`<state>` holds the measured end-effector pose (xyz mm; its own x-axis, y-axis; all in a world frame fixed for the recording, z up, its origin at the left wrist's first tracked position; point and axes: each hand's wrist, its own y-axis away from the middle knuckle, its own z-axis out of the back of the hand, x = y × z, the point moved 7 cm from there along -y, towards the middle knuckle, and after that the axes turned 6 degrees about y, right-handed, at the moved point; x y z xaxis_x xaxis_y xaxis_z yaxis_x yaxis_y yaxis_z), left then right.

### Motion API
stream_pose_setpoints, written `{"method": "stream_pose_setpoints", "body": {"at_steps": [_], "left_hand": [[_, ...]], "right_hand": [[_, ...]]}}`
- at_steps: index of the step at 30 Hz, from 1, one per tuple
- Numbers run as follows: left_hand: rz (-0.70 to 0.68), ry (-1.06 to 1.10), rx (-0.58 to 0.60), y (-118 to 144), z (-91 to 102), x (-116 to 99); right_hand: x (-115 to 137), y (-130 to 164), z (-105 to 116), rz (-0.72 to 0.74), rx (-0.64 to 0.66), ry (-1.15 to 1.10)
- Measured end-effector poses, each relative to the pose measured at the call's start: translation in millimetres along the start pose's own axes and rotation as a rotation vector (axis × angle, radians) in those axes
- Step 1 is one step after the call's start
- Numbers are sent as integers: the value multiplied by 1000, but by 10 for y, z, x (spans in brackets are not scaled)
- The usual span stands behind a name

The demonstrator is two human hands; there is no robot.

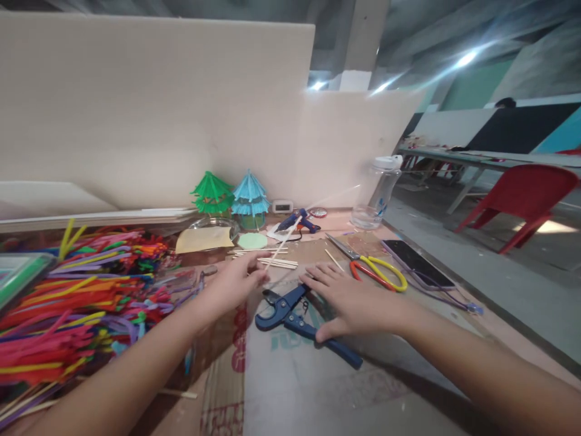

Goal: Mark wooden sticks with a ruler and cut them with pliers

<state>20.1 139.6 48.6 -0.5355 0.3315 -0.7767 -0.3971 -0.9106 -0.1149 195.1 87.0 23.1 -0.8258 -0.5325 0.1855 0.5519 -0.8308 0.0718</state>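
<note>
My left hand (233,284) pinches a thin wooden stick (284,243), which slants up and to the right from the fingertips. Several similar wooden sticks (279,263) lie just beyond that hand. A blue ratchet-style pipe cutter (284,309) rests on the work surface between my hands, its curved jaw facing left. Over its handles lies my right hand (347,297), fingers stretched out and thumb against the lower handle; the palm hides part of the upper handle. Scissors (381,269) with red and yellow handles sit just past the right hand.
Colourful pipe cleaners (59,309) are heaped at left. Behind stand green (212,191) and blue (249,197) tiered cone-roofed models, a glue gun (304,222) and a clear bottle (374,194). A phone (415,263) lies near the right table edge. A red chair (526,197) stands beyond.
</note>
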Motion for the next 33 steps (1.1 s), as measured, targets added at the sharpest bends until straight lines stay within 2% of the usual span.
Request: {"method": "stream_pose_setpoints", "body": {"at_steps": [3,5,8,13,16,19,24,26,29,33], "left_hand": [[9,195,30,132,-10,-143],[5,294,18,239,5,-240],[-11,422,29,421,8,-413],[-65,538,17,687,11,-629],[-104,556,-93,752,73,-578],[-120,578,-196,758,146,-456],[-113,611,-203,733,144,-366],[-122,603,-196,736,107,-368],[-134,583,-188,744,44,-365],[-131,552,-168,746,-4,-345]], "right_hand": [[36,-1,-82,-7,102,17],[129,-12,-80,10,103,93],[308,-6,-70,15,25,213],[475,56,-112,-106,-114,246],[491,105,-121,-168,-154,240],[378,158,-76,-224,-207,65],[-24,224,49,-342,-465,-247],[-94,245,76,-311,-573,-300],[-54,293,109,-210,-686,-302],[94,319,99,-101,-665,-274]]}}
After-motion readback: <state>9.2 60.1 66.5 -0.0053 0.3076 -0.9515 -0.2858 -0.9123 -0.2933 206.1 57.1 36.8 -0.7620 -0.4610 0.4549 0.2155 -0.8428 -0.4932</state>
